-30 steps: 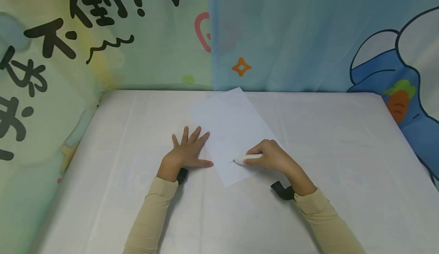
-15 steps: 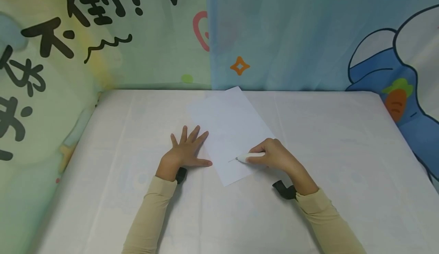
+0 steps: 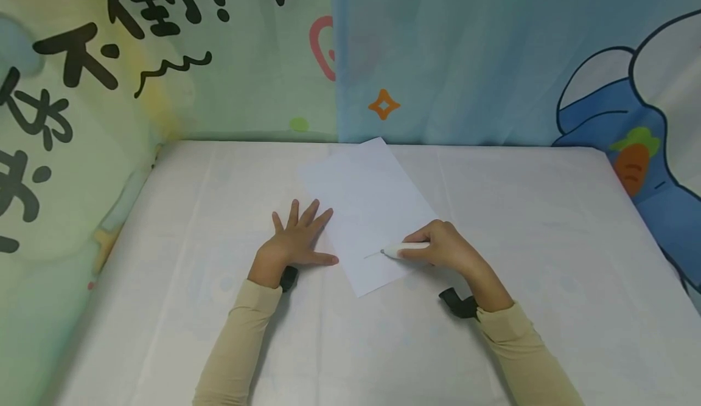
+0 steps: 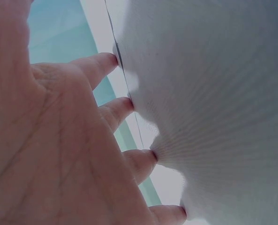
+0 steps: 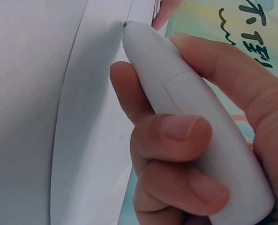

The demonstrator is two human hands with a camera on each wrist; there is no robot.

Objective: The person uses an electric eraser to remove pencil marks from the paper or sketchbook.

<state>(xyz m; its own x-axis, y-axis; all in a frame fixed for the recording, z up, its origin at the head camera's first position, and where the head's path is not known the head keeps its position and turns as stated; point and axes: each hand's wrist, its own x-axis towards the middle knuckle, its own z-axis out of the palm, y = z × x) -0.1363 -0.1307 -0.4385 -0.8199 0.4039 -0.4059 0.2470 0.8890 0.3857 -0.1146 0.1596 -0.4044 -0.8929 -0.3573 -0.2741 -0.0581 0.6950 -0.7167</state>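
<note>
A white sheet of paper [image 3: 372, 199] lies turned at an angle on the white-covered table. My left hand [image 3: 292, 245] rests with fingers spread along its left side, index fingertip and thumb tip right at the edge. In the left wrist view, the fingertips [image 4: 146, 161] press down on the white surface. My right hand [image 3: 446, 248] grips a thick, white, pen-shaped tool [image 5: 195, 93], fingers and thumb curled round its body. The tool's small dark tip [image 5: 126, 24] is on the paper's lower part. From it a thin line [image 3: 372, 255] runs leftward across the sheet.
White cloth [image 3: 547, 241] covers the table around the paper. Printed curtains [image 3: 465, 59] hang behind the table's back edge and along the left side. Black camera mounts [image 3: 459, 304] sit under both wrists.
My right hand has drawn the tool a little to the right and slightly away from me. The thin line behind its tip has grown longer. My left hand stays in place.
</note>
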